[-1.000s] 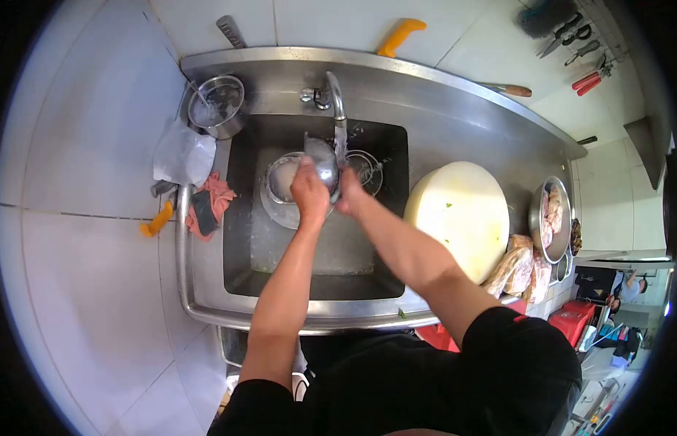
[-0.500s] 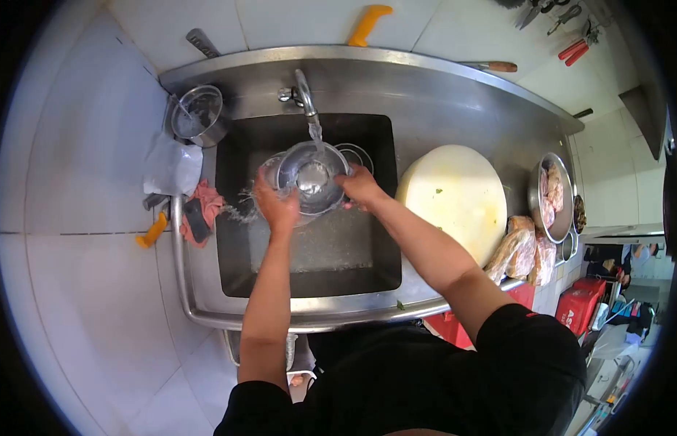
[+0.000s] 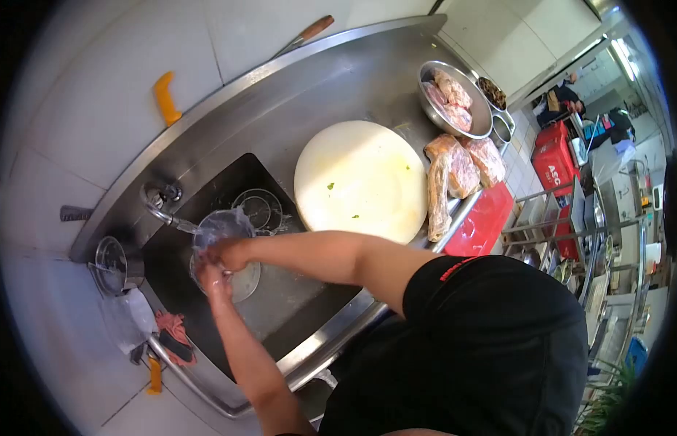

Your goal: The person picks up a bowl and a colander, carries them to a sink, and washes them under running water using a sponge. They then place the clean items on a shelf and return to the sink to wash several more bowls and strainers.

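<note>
A shiny bowl (image 3: pixel 223 227) is tilted under the running tap (image 3: pixel 161 209), with water splashing over it. My left hand (image 3: pixel 211 275) grips its near edge, fingers partly hidden. My right hand (image 3: pixel 231 254) is pressed close beside my left hand at the same edge; its fingers are blurred. Below both hands, a round clear-looking container (image 3: pixel 245 282) lies in the dark sink (image 3: pixel 302 298). Round rings of another vessel (image 3: pixel 257 209) show at the back of the sink.
Right of the sink lies a round white chopping board (image 3: pixel 360 182) with green scraps. Wrapped meat (image 3: pixel 455 168) and a metal bowl (image 3: pixel 480 116) of meat are beyond it. A metal pot (image 3: pixel 120 265) and a pink cloth (image 3: pixel 173 327) are at the left. Shelving stands far right.
The view has turned and shifted towards the board. My hands have come together from opposite sides of the bowl, which has tilted.
</note>
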A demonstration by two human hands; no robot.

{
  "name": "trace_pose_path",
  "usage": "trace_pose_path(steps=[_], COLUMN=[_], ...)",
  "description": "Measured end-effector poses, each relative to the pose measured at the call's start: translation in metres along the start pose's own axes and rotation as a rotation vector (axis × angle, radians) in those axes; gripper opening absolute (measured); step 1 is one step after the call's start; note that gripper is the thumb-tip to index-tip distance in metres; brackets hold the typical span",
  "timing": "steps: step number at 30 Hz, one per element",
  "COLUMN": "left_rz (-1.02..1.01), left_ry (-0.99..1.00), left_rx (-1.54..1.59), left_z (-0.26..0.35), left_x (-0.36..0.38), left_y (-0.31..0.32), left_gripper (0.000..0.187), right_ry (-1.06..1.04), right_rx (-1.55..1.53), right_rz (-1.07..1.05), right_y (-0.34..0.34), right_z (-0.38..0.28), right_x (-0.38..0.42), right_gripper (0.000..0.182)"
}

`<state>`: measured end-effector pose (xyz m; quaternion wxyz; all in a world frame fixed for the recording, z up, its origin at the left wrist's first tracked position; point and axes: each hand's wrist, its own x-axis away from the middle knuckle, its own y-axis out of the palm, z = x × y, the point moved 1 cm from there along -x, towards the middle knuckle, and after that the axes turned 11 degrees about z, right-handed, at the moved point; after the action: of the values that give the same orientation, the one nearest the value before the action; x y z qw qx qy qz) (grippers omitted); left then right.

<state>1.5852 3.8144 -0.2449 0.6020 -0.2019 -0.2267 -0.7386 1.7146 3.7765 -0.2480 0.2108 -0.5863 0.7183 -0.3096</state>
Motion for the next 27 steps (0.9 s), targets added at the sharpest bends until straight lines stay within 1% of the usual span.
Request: trace_pose_path(steps=[1,2,3,4,5,6,7,8,9,10,11,12,13,14,15,16,17,18,19,20,21,23,24,26,27], left_rz=[-0.028,-0.057,-0.064,-0.024,0.018,-0.011,-0.014,0.002,0.017,0.044,0.034,0.008,-0.016,-0.041,-0.045,-0.018,0.013,0.034,0.029,0.033,0.002,0.129,0.147,0.151,0.171], left_ry=[0.076,0.252,0.251,0.174,0.098,0.393,0.400,0.589,0.776,0.858,0.859,1.091,1.326,1.367,1.368,1.545,1.713,1.704,1.742,1.778,1.770,1.762,1.761,1.791,1.787], left_rx=[-0.045,-0.186,-0.197,-0.394,-0.587,-0.590,-0.587,-0.823,-1.060,-1.131,-1.136,-1.225,-1.302,-1.328,-1.328,-1.191,-1.047,-1.079,-1.002,-0.930,-0.875,-0.942,-0.954,-0.811,-0.827], left_z=[0.006,0.015,0.018,0.042,0.055,0.026,0.035,0.049,0.062,0.076,0.071,0.066,0.062,0.069,0.067,0.066,0.067,0.063,0.055,0.046,0.037,0.035,0.039,0.049,0.055], left_x=[-0.007,-0.005,-0.002,0.029,0.046,0.003,0.004,0.013,0.023,0.039,0.025,0.000,-0.013,-0.003,-0.002,-0.002,0.000,0.003,0.004,0.005,0.005,0.034,0.046,0.068,0.074], left_y=[-0.011,-0.014,-0.010,0.010,0.022,0.013,0.021,0.033,0.044,0.054,0.049,0.041,0.038,0.040,0.038,0.032,0.028,0.020,0.018,0.012,0.007,0.008,0.013,0.021,0.026], left_gripper=[0.050,0.046,0.046,0.045,0.045,0.043,0.043,0.043,0.042,0.038,0.038,0.036,0.034,0.034,0.034,0.027,0.020,0.020,0.013,0.014,0.030,0.033,0.033,0.032,0.032], right_ry=[-0.090,-0.277,-0.460,-0.272,-0.268,-0.059,0.147,0.158,0.053,-0.050,-0.088,-0.128,-0.125,-0.122,-0.121,-0.120,-0.167,-0.230,-0.266,-0.307,-0.335,-0.381,-0.397,-0.483,-0.498], right_rx=[-0.036,0.276,0.589,0.461,0.458,0.199,-0.063,-0.220,-0.133,-0.050,-0.115,-0.177,-0.174,-0.204,-0.235,-0.237,-0.274,-0.328,-0.283,-0.244,-0.267,-0.083,-0.090,-0.070,-0.081], right_rz=[-0.161,-0.302,-0.443,-0.237,-0.232,0.094,0.412,0.184,-0.003,-0.188,-0.171,-0.153,-0.148,-0.088,-0.028,-0.026,0.023,0.055,0.137,0.214,0.194,0.184,0.177,0.123,0.112], right_y=[-0.003,-0.021,-0.036,-0.043,-0.036,-0.028,-0.029,-0.022,-0.014,-0.002,0.000,-0.002,-0.013,-0.026,-0.039,-0.047,-0.054,-0.056,-0.076,-0.095,-0.105,-0.125,-0.129,-0.130,-0.131], right_z=[0.002,0.004,0.005,0.015,0.014,0.007,0.001,-0.001,0.000,0.003,-0.001,0.000,-0.003,-0.009,-0.013,-0.012,-0.011,-0.015,-0.010,-0.004,-0.004,0.001,0.004,0.006,0.008], right_x=[0.002,0.011,0.018,0.015,0.019,0.022,0.026,0.020,0.029,0.040,0.059,0.082,0.101,0.121,0.139,0.150,0.158,0.167,0.181,0.195,0.206,0.225,0.231,0.246,0.252], right_gripper=[0.050,0.049,0.049,0.040,0.040,0.038,0.035,0.034,0.036,0.039,0.038,0.037,0.037,0.035,0.034,0.034,0.033,0.032,0.031,0.030,0.030,0.030,0.030,0.032,0.032])
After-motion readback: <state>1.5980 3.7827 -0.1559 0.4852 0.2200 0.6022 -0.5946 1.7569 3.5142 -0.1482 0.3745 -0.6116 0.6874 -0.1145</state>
